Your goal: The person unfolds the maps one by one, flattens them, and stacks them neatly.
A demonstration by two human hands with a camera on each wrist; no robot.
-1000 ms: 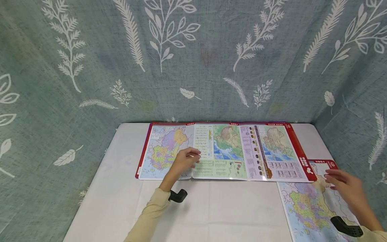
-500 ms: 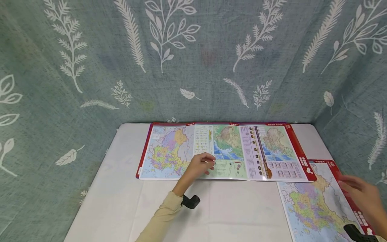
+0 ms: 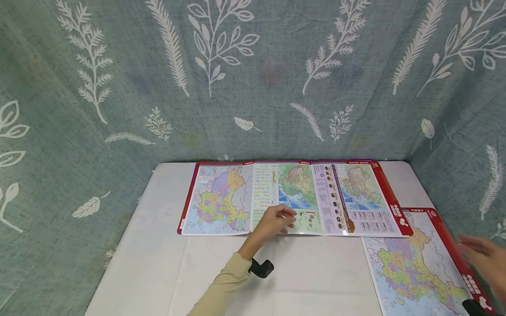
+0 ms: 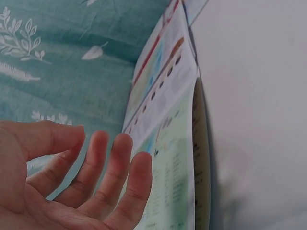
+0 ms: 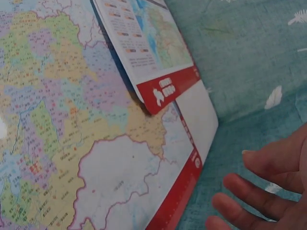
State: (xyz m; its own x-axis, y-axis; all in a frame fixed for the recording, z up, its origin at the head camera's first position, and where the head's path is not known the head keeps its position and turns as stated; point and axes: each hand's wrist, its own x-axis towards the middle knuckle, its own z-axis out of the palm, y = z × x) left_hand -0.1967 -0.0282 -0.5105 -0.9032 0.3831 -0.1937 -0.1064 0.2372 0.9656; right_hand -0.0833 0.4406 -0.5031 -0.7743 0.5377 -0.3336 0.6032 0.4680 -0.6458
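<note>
A long folding map [image 3: 221, 197] lies unfolded along the back of the table, its panels printed with maps and text, a red band at its right end. My left hand [image 3: 272, 224] hovers over its middle panel with loosely bent fingers and holds nothing; in the left wrist view the fingers [image 4: 136, 177] stand apart from the paper. A second map sheet [image 3: 419, 263] with a red right border lies at the front right, its upper part under the folding map's corner. Beside that border is my right hand [image 3: 484, 261], blurred, its fingers [image 5: 249, 191] spread and holding nothing.
A white-covered table [image 3: 316, 272] carries both maps. Right behind it hangs a grey-green curtain [image 3: 272, 87] with white leaf prints, which also closes in both sides. In the left wrist view the folding map's front edge [image 4: 194, 143] lifts slightly off the table.
My left hand has moved right across the folding map, from its left panel to the middle one. My right hand has drawn right and slightly down, off the second map. Both maps have stayed put.
</note>
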